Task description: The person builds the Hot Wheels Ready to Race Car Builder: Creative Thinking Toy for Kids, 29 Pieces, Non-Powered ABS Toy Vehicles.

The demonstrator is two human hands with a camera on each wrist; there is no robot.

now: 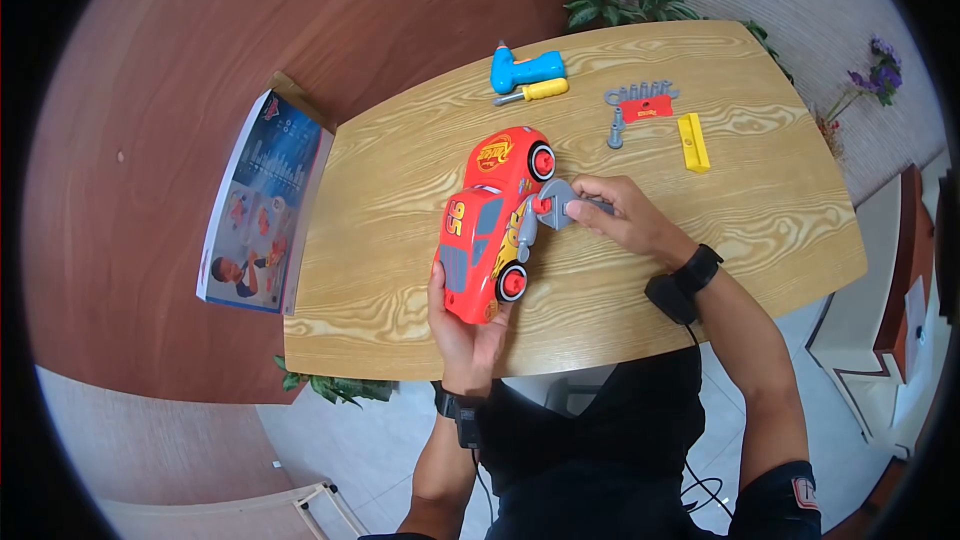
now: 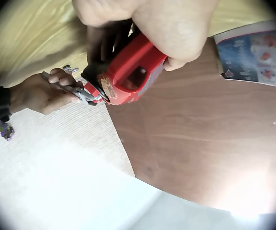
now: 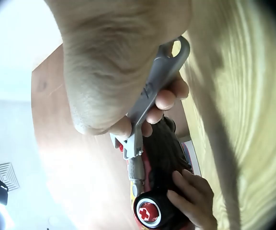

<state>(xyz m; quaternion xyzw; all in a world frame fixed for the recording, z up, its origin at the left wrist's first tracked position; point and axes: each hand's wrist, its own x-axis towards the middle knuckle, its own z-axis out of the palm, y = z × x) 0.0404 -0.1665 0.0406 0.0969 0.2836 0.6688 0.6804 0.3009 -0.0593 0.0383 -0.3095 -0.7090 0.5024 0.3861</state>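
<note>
A red toy car (image 1: 460, 265) with "95" on its roof is held up at the table's near side by my left hand (image 1: 467, 342), which grips its front end from below. My right hand (image 1: 630, 215) pinches a grey toy wrench (image 3: 150, 93) by the handle. The wrench's jaw sits at a red nut (image 1: 542, 205) on the car's side, between the two wheels. Grey pipes run along that side, and a front wheel (image 3: 149, 212) with a red hub shows in the right wrist view, close to the left fingers (image 3: 190, 196).
Toward the back of the table (image 1: 350, 240) lie a blue toy drill (image 1: 525, 71) and a yellow screwdriver (image 1: 543, 89). Farther right are a red piece (image 1: 647, 108) beside several grey parts, a grey bolt (image 1: 615, 132) and a yellow bar (image 1: 692, 143). A printed box (image 1: 262, 200) stands at the left edge.
</note>
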